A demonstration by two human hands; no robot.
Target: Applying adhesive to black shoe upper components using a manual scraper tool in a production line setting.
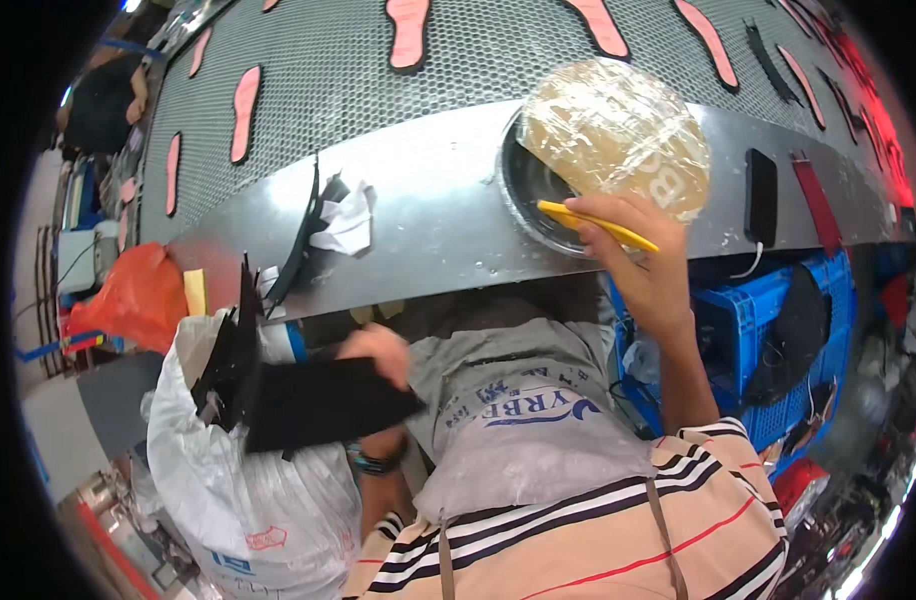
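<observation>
A: In the head view, where are the hands, going by the round tub (509,192)?

B: The right hand (646,262) is at its near right side, pinching a yellow tool (623,234) whose far end lies over the uncovered part. The left hand (378,356), left of the tub and nearer the wearer, seems closed on a flat black piece (318,405); blur hides the exact grip.

A: What could go wrong?

B: The film-covered cardboard lid (618,120) sits askew on the tub, so a knock from the right hand might slide it off. If the contents are wet, which I can't tell, the tool could drip on the apron (538,440), nearer the wearer. The black piece might snag on the white bag (258,500), lower left of the tub. A tug on the cable could drag the phone (761,198), right of the tub.

A: Any writing?

B: Large pale letters on the lid, blue lettering on the apron, red and blue print on the bag.
</observation>
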